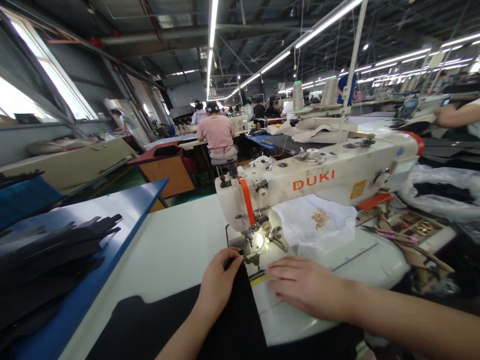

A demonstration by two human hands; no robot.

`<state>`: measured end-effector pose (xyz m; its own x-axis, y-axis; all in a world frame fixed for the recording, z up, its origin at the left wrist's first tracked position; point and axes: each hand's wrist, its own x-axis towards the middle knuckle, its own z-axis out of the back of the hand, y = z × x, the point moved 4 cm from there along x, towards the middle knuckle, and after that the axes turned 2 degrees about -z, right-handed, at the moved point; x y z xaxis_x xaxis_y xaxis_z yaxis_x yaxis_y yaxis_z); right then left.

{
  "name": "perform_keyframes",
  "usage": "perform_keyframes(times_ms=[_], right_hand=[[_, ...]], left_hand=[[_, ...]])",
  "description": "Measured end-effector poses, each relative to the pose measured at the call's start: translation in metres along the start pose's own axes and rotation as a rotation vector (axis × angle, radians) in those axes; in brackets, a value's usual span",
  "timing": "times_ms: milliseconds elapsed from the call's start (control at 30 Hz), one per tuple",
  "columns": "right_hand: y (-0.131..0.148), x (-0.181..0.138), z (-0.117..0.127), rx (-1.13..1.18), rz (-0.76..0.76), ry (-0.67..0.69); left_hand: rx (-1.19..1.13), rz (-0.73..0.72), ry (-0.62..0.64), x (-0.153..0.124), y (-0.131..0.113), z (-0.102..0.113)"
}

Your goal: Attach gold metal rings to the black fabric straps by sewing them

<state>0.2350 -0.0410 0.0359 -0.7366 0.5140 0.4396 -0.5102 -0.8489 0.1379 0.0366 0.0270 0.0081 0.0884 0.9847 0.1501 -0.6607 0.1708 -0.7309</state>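
A white DUKI sewing machine (318, 180) stands on the white table (168, 250). Black fabric (232, 315) lies in front of its needle and presser foot (250, 235). My left hand (219, 282) rests on the fabric just before the foot, fingers curled and pinching the fabric's edge. Right of the seam line, my right hand (305, 287) lies flat on the table with fingers stretched toward the fabric's right edge and a yellow strip (258, 279).
A white bag (315, 222) with small gold metal parts sits under the machine arm. Tools and trays (408, 232) crowd the right side. Black cut pieces (56, 250) lie stacked on a blue-edged table at left. Other people sit working at stations behind.
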Motion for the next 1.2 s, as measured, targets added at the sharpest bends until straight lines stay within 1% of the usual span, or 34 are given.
perform_keyframes(times_ms=[67, 100, 167, 200, 233, 267, 300, 333, 367, 400, 500, 567, 633, 800, 900, 967, 1067, 1200], right_hand=[[-0.022, -0.035, 0.031, -0.051, -0.152, -0.134], [-0.038, -0.057, 0.047, -0.111, -0.276, -0.194], [-0.074, -0.103, 0.079, -0.287, -0.633, -0.261], [-0.09, -0.126, 0.092, -0.385, -0.809, -0.235], [-0.104, -0.146, 0.103, -0.464, -0.961, -0.158], [-0.115, -0.161, 0.11, -0.516, -1.075, -0.057], [-0.123, -0.173, 0.114, -0.541, -1.151, 0.048], [-0.128, -0.18, 0.115, -0.544, -1.192, 0.137], [-0.131, -0.182, 0.115, -0.536, -1.206, 0.199], [-0.132, -0.182, 0.113, -0.525, -1.204, 0.233], [-0.127, -0.174, 0.106, -0.52, -1.184, 0.242], [-0.123, -0.174, 0.101, -0.526, -1.15, 0.218], [-0.121, -0.182, 0.097, -0.518, -1.081, 0.184], [-0.128, -0.208, 0.092, -0.471, -0.911, 0.139], [-0.125, -0.211, 0.089, -0.424, -0.855, 0.073], [-0.119, -0.21, 0.085, -0.398, -0.855, 0.024], [-0.114, -0.211, 0.08, -0.383, -0.899, -0.035], [-0.118, -0.215, 0.08, -0.287, -0.976, -0.056]], left_hand=[[-0.019, 0.02, 0.008, 0.001, 0.001, 0.002], [-0.021, 0.032, 0.008, 0.002, 0.002, 0.002], [-0.006, 0.05, -0.005, 0.003, 0.004, 0.003], [0.009, 0.05, -0.021, 0.003, 0.006, 0.003], [0.021, 0.04, -0.037, 0.004, 0.007, 0.003], [0.032, 0.023, -0.054, 0.005, 0.008, 0.002], [0.042, 0.004, -0.072, 0.005, 0.009, 0.002], [0.052, -0.015, -0.088, 0.006, 0.01, 0.002], [0.063, -0.03, -0.1, 0.007, 0.011, 0.002], [0.075, -0.036, -0.11, 0.007, 0.011, 0.003], [0.097, -0.012, -0.111, 0.008, 0.009, 0.005], [0.083, 0.011, -0.099, 0.007, 0.006, 0.007], [0.058, 0.042, -0.078, 0.005, 0.001, 0.008], [-0.019, 0.178, -0.012, 0.0, -0.003, 0.007], [-0.064, 0.184, -0.011, -0.001, -0.004, 0.006], [-0.088, 0.173, -0.016, -0.001, -0.003, 0.006], [-0.112, 0.161, -0.017, -0.002, -0.002, 0.005], [-0.121, 0.155, -0.014, -0.001, -0.001, 0.004]])
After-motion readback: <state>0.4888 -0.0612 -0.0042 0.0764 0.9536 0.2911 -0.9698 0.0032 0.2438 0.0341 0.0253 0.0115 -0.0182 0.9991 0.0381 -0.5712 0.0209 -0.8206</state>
